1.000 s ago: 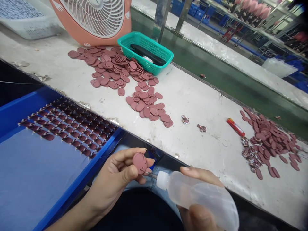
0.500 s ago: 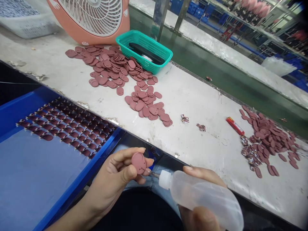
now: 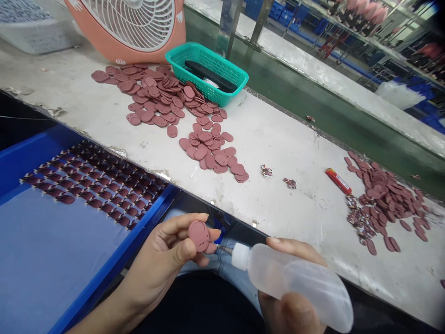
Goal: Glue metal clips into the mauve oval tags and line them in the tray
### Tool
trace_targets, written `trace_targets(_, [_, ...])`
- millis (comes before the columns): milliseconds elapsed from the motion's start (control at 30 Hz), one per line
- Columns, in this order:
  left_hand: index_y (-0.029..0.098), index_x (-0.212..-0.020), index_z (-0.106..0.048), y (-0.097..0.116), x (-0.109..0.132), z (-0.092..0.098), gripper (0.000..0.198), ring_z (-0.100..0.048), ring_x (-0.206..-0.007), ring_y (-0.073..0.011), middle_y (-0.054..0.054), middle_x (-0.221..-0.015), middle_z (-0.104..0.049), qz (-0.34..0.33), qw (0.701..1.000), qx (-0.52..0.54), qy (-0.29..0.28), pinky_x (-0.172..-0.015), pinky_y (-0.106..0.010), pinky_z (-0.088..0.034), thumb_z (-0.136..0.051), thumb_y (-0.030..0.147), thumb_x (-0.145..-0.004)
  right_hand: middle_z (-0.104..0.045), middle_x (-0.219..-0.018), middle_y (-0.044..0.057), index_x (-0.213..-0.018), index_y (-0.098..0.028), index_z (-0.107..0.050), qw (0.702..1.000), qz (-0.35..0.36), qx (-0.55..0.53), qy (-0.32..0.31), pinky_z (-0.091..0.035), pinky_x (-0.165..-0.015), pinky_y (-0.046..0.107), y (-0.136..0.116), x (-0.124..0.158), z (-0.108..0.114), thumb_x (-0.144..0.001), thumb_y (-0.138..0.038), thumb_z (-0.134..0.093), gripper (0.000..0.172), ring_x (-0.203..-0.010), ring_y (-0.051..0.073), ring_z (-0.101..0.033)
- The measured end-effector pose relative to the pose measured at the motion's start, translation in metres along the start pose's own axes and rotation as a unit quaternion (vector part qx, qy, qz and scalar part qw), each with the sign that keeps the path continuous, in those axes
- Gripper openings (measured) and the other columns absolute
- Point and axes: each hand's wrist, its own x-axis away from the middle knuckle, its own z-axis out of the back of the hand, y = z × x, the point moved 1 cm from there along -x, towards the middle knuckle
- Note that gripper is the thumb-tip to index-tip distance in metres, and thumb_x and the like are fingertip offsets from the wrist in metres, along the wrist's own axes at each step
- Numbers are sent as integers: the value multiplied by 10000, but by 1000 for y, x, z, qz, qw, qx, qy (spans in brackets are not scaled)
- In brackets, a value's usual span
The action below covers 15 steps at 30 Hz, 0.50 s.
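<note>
My left hand (image 3: 170, 253) pinches a reddish-brown oval disc (image 3: 199, 235) with small holes near its lower edge; a second disc edge seems to show behind it. In my right hand (image 3: 295, 301) lies a translucent squeeze bottle (image 3: 299, 283) with a white cap and a thin metal tip. That tip points left at the disc's lower right edge, close to my left fingertips; whether it touches cannot be seen. On the table above my hands, loose discs of the same kind lie in a pile (image 3: 208, 144).
A blue tray (image 3: 38, 260) at left holds rows of discs with small parts attached. The white table (image 3: 278, 139) carries a green basket (image 3: 239, 74), a fan (image 3: 139, 28), a red packet (image 3: 338, 181), small shiny figures (image 3: 359, 220) and another disc pile (image 3: 382, 190).
The bottle tip has drawn slightly away from the disc, to the right and up. My left hand holds the disc almost as before; the view has shifted slightly.
</note>
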Motion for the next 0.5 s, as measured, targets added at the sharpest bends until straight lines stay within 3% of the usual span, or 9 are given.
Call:
trace_targets(233, [327, -950, -837, 0, -2, -2, 241, -770, -710, -155, -25, -850, -839, -5, 1000, -2, 1, -610, -156, -602, -898, 382, -724, -608, -686, -5, -1099, -241, -682, 1000, 5, 9, 24, -365, -308, 256, 2, -3, -1, -947, -560, -605, 362, -406, 117, -502])
trace_targets(367, [325, -960, -835, -1, -3, -1, 232, -767, -715, -151, -27, -867, -841, -3, 1000, -4, -4, -620, -158, -604, -893, 361, -738, -657, -765, 4, -1112, -235, -688, 1000, -3, 5, 14, -445, -374, 256, 5, -2, 1, -948, -525, -614, 341, -470, 122, -566])
trace_targets(500, [314, -961, -837, 0, -3, 1, 228, -765, -721, -151, -32, -866, -840, -5, 1000, 0, -8, -619, -155, -598, -892, 350, -742, -667, -765, 1, -1130, -230, -684, 999, -27, -16, 5, -412, -365, 249, 6, 1, 1, -913, -516, -664, 359, -435, 109, -527])
